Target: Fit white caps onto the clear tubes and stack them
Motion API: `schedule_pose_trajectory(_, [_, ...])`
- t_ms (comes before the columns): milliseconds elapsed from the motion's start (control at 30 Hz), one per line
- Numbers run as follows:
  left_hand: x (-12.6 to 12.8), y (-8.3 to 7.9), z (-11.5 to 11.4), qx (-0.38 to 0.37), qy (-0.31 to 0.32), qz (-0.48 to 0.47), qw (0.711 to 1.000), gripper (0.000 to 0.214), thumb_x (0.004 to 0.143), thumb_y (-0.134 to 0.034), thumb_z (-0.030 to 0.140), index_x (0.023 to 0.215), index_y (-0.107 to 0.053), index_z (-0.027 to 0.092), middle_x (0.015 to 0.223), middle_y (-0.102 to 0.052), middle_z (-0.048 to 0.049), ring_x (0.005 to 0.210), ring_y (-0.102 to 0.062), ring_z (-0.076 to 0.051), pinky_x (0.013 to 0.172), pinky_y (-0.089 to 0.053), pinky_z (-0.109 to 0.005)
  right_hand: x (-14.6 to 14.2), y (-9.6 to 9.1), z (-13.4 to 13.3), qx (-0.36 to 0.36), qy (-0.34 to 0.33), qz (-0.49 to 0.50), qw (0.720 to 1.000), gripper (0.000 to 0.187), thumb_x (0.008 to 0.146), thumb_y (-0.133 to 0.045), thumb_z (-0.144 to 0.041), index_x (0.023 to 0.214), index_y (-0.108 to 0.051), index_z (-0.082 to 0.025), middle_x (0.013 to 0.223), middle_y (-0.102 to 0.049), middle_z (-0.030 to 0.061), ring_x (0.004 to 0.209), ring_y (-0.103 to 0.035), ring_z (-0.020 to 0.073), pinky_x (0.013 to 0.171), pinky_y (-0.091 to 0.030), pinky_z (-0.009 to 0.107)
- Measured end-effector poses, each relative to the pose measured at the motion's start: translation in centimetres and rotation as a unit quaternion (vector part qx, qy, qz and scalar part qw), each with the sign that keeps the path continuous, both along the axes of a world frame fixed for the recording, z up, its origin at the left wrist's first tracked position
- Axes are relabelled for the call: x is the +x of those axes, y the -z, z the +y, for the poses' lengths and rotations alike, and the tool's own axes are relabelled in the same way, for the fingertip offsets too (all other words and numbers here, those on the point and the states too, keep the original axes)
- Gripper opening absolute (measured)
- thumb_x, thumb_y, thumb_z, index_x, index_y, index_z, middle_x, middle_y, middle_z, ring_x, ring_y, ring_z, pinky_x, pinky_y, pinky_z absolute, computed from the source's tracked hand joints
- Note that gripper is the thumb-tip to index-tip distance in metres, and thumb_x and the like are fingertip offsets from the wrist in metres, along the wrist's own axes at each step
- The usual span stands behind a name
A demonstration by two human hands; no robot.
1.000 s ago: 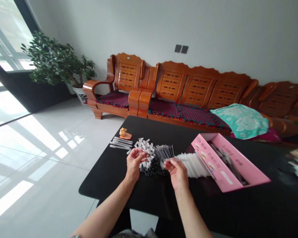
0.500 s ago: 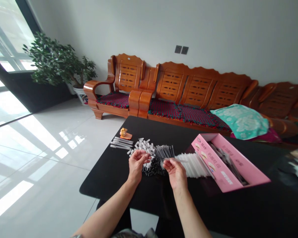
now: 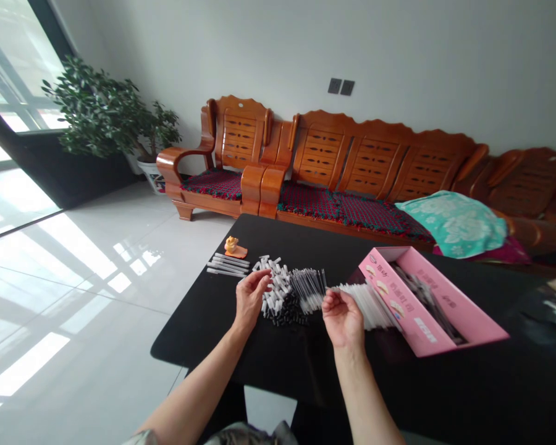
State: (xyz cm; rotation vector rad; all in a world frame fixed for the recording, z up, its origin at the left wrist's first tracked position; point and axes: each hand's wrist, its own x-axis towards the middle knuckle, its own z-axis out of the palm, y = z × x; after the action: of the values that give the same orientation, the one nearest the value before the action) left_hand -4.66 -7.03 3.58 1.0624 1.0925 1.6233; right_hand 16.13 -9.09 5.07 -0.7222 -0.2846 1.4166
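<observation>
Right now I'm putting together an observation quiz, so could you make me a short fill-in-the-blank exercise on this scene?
1. The open box on the table is coloured ____.
2. The hand nearer that box is the person's ____ one.
3. Beside the white pieces lies a heap of short ____ pieces.
4. The leafy plant grows in a white ____.

Missing words: pink; right; black; pot.

passage: near strip of table [image 3: 301,364] | blocked ahead: white caps [image 3: 277,287], thin rods [image 3: 308,287] | blocked right: pink box [image 3: 398,304]
</observation>
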Motion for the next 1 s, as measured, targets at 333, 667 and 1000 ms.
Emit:
schedule_pose_trajectory(333, [1.3,2.6,0.8,0.072,0.04,0.462,0.883,0.019,0.087,-0.058,0.025,0.094,-0.074,0.021,0.089,-0.067,-0.0082,0.081,-0.061,-0.021,0.078,-0.046,-0.032,-1.0,-0.4,-0.8,-0.001,-0.057,0.007,0.998,0.007,0.068,-0.07,-0.016,0.074,-0.068,-0.018,0.065,-0.068,-0.0003,0.052,-0.058,0.0107,0.047,-0.048,0.022])
schedule_pose_trajectory(667, [3.3,3.4,2.8,0.041,0.069,0.556,0.827,0.024,0.079,-0.067,0.023,0.102,-0.071,0.021,0.089,-0.068,-0.0093,0.087,-0.062,-0.026,0.082,-0.041,-0.035,-0.6,1.5,-1.0,-0.021,-0.069,-0.009,0.997,0.007,0.068,-0.072,-0.017,0.073,-0.068,-0.018,0.065,-0.07,0.0,0.051,-0.061,0.0118,0.046,-0.051,0.022])
schedule_pose_trajectory(1000, [2.5,2.5,2.3,0.008,0.051,0.283,0.958,0.017,0.078,-0.063,0.023,0.088,-0.077,0.021,0.074,-0.066,-0.0035,0.062,-0.057,-0.015,0.065,-0.044,-0.026,-1.6,1.5,-1.4,-0.032,-0.065,-0.021,0.997,0.01,0.068,-0.073,-0.016,0.078,-0.071,-0.016,0.067,-0.075,0.0038,0.056,-0.068,0.0143,0.051,-0.057,0.023])
